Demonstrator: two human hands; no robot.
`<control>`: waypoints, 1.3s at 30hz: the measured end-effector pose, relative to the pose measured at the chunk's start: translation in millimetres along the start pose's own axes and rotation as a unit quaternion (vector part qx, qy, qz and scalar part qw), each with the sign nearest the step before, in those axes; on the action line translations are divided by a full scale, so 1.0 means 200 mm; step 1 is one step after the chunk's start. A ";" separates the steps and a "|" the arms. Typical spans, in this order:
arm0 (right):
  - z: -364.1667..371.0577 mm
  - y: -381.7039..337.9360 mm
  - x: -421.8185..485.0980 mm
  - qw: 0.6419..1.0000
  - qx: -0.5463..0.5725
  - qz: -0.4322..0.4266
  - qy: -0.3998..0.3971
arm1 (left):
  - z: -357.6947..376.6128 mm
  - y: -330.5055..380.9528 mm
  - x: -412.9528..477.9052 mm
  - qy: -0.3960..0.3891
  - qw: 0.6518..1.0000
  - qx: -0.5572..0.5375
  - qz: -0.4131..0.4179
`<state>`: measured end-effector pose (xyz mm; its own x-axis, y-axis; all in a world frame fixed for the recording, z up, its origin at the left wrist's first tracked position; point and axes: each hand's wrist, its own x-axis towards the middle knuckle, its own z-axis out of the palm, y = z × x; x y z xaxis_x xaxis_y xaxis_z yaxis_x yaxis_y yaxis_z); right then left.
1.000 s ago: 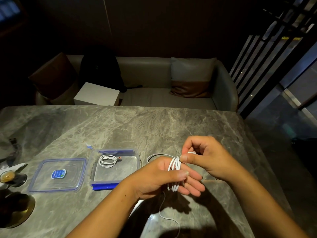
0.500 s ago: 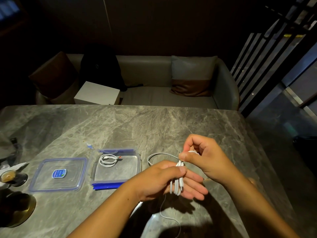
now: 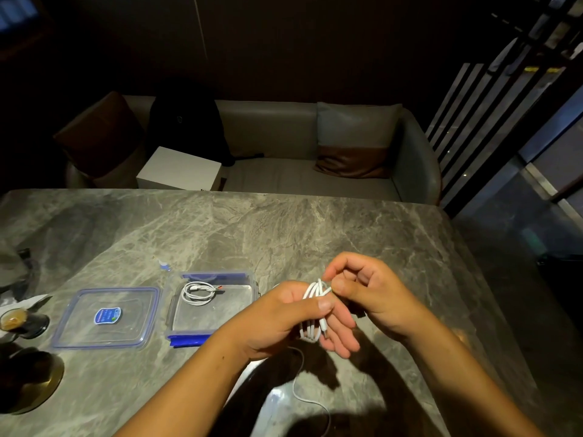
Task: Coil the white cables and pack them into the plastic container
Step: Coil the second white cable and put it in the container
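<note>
My left hand [image 3: 284,323] grips a white cable [image 3: 315,307] wound in several loops around its fingers, a plug end hanging down at the fingertips. My right hand [image 3: 369,294] pinches the top of the same loops between thumb and forefinger. A loose tail of the cable [image 3: 299,392] trails down toward the near table edge. To the left stands the open clear plastic container [image 3: 246,285] with blue clips, holding one coiled white cable [image 3: 198,291]. Its lid [image 3: 107,320] with a blue sticker lies flat left of it.
The grey marble table [image 3: 284,234] ends at the right edge near a dark floor. A small glass cup [image 3: 15,320] and a dark round object [image 3: 28,380] sit at the left edge. A sofa with a white box [image 3: 179,168] stands beyond the table.
The loose loop of cable lying left of my hands has been drawn in. My right hand has shifted slightly lower onto the top of the coil.
</note>
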<state>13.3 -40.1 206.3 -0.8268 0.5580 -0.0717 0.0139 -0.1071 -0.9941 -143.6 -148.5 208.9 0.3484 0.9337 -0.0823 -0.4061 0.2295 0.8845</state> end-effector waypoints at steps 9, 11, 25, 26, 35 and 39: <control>0.07 0.03 -0.01 1.000 -0.016 0.021 0.011 | -0.01 -0.02 -0.01 -0.020 0.999 -0.039 -0.007; 0.07 0.03 -0.01 0.999 -0.023 0.022 0.023 | -0.02 -0.03 -0.01 -0.015 0.999 -0.047 -0.008; 0.25 0.12 -0.03 0.959 0.243 0.085 0.122 | -0.03 -0.08 0.01 0.039 0.988 -0.147 0.029; 0.25 0.13 -0.03 0.961 0.230 0.082 0.127 | -0.03 -0.08 0.01 0.032 0.984 -0.171 0.020; 0.22 0.18 -0.03 0.974 0.098 0.039 0.203 | -0.01 -0.12 0.03 0.085 0.948 -0.304 -0.040; 0.22 0.21 -0.03 0.969 0.107 0.047 0.218 | 0.01 -0.13 0.04 0.112 0.935 -0.336 -0.028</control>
<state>-6.0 -84.6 168.3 -0.5110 0.8270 -0.2345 -0.0779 -0.3162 -0.9455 -128.4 -147.0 186.9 0.2299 0.9316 -0.2814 -0.8575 0.3307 0.3941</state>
